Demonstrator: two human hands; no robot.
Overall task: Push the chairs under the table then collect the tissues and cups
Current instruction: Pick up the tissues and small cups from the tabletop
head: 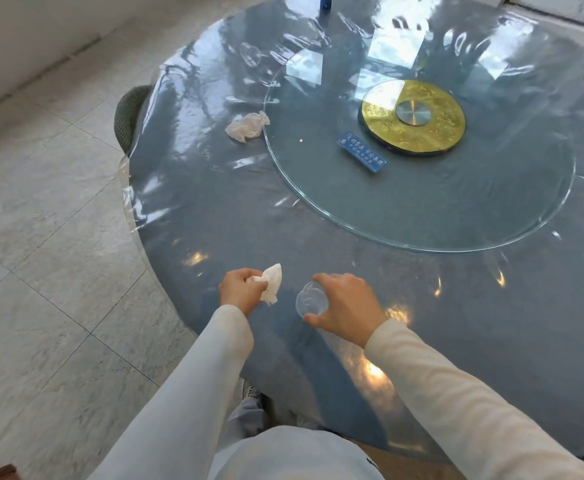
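Observation:
My left hand (240, 289) is closed around a white tissue (272, 282) just above the near edge of the round blue table (214, 216). My right hand (347, 304) grips a clear plastic cup (311, 301) by its rim, beside the left hand. A second crumpled tissue (247, 126) lies on the table further back, next to the glass turntable's left edge. Another clear cup (250, 54) lies near the far left of the table. A grey chair (129, 116) is tucked against the table's left side, only its back showing.
A glass turntable (318, 199) fills the table's middle, with a gold disc (413, 117) at its centre and a small blue sign (361, 151) beside it. A blue object (325, 1) stands at the far edge. Grey tiled floor (48, 237) lies to the left.

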